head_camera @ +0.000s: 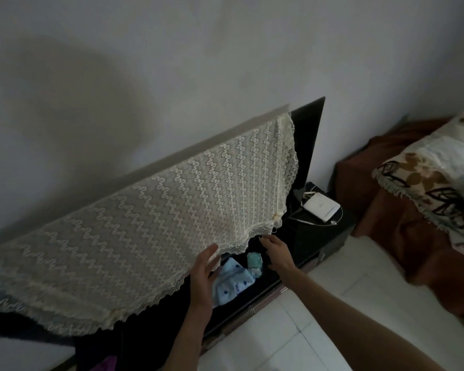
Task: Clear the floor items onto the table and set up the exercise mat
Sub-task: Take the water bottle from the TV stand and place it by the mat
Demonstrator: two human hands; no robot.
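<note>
Two small items already lie on the dark table (300,236): a blue dotted cloth (232,281) and a pale green toy (254,261) just beside it. Flanking them, left hand (205,269) and right hand (277,253) hover, fingers relaxed, grasping nothing, under the lace cover (150,220). No exercise mat shows; probably that remains.

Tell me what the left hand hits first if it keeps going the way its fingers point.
Probably the lace cloth: the left hand points up at its scalloped hem, fingertips seemingly touching already.
</note>
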